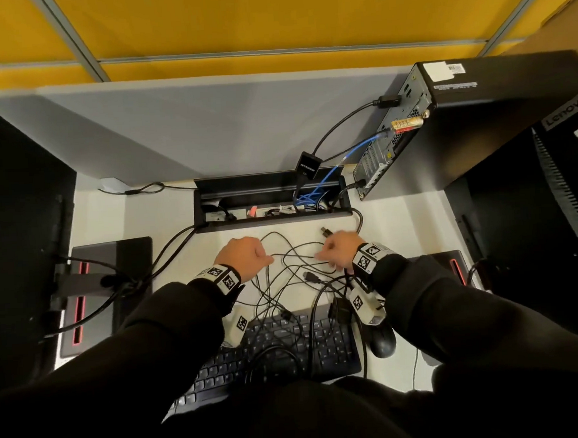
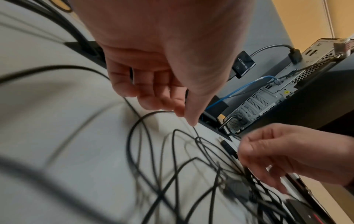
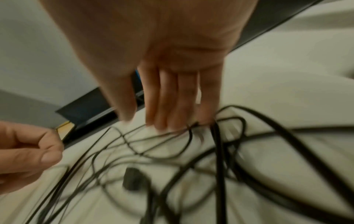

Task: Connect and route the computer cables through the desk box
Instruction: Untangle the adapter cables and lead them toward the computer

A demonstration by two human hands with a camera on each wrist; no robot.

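Observation:
A tangle of thin black cables (image 1: 293, 272) lies on the white desk between my hands, in front of the open desk box (image 1: 209, 203). My left hand (image 1: 269, 258) pinches one thin black cable (image 2: 153, 112) between thumb and forefinger (image 2: 182, 116). My right hand (image 1: 323, 253) holds a cable just behind its USB plug (image 1: 326, 232), which sticks out toward the box (image 2: 227, 147). In the right wrist view its fingertips (image 3: 162, 121) reach down onto the cable bunch; that picture is blurred. A second loose connector (image 1: 312, 277) lies among the cables.
A black computer tower (image 1: 459, 116) lies at the back right with blue and black cables plugged into its rear. A small black adapter (image 1: 307, 166) hangs above the box. Keyboard (image 1: 334, 347) and mouse (image 1: 383, 343) sit near me under cables. Monitor stands (image 1: 93, 282) flank both sides.

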